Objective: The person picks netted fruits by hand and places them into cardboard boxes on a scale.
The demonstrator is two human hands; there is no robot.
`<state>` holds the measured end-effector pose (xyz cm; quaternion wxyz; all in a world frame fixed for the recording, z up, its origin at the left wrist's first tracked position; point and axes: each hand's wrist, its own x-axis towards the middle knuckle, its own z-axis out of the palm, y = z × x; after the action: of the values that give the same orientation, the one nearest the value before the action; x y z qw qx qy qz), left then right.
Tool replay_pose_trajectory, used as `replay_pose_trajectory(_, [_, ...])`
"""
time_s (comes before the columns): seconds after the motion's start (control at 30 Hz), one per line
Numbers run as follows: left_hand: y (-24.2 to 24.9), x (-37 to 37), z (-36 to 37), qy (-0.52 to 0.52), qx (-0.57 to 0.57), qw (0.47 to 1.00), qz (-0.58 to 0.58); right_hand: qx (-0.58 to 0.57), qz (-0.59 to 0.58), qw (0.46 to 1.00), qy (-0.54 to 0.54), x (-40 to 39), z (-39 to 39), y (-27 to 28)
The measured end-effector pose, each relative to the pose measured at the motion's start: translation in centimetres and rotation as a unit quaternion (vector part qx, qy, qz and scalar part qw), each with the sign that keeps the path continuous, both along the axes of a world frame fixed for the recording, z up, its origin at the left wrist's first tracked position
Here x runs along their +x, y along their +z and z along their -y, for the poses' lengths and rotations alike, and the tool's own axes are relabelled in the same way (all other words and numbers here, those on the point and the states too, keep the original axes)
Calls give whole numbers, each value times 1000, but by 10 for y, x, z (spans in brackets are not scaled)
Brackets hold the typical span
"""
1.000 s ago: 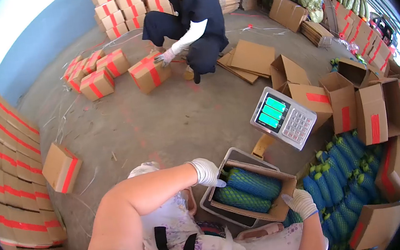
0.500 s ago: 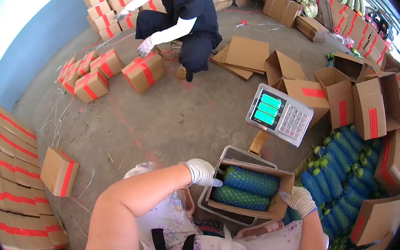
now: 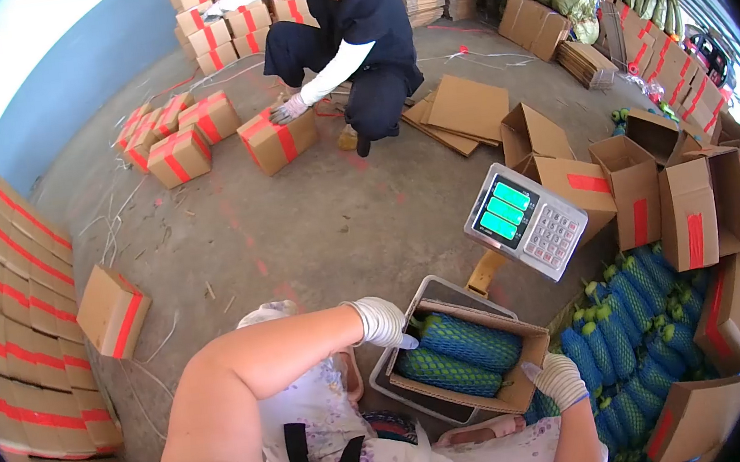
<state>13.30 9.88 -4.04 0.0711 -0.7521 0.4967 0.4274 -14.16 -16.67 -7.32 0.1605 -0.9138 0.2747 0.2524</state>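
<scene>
An open cardboard box (image 3: 536,345) sits on the platform of a weighing scale (image 3: 387,395) in front of my knees. Inside it lie long green fruits or vegetables (image 3: 470,345), sleeved in blue foam netting. My left hand (image 3: 385,323), in a white knitted glove, holds the box's left end, thumb pointing inward along the rim. At the right end my right hand (image 3: 559,381), gloved alike, grips the wall with its thumb inside the edge. Fingers on the outer sides are partly hidden. The scale's display (image 3: 524,221) glows green beyond the box.
More netted produce (image 3: 622,321) lies piled at my right, with open cartons (image 3: 687,213) around it. Taped boxes (image 3: 29,361) are stacked along my left, one box (image 3: 114,310) apart on the floor. Ahead, a co-worker (image 3: 360,59) crouches with a hand on a taped box (image 3: 278,141).
Both my hands stay on the box, which looks nearly unmoved. The view has shifted slightly. The co-worker's lower hand now rests flatter on the taped box.
</scene>
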Motion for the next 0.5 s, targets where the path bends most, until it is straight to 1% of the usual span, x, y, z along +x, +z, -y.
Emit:
replay_pose_trajectory(0.07, [-5, 0, 0, 2, -4, 1000, 0, -2, 40, 999, 4, -1, -2, 3])
replay_pose_trajectory(0.27, [-4, -2, -1, 14, -3, 1000, 1, -10, 45, 999, 5, -7, 4, -14])
replay_pose_trajectory(0.4, [-3, -2, -1, 6, 2, 1000, -4, -2, 62, 998, 2, -7, 3, -10])
replay_pose_trajectory(0.5, [-1, -3, -1, 21, 7, 1000, -5, 6, 66, 998, 7, -7, 3, -10])
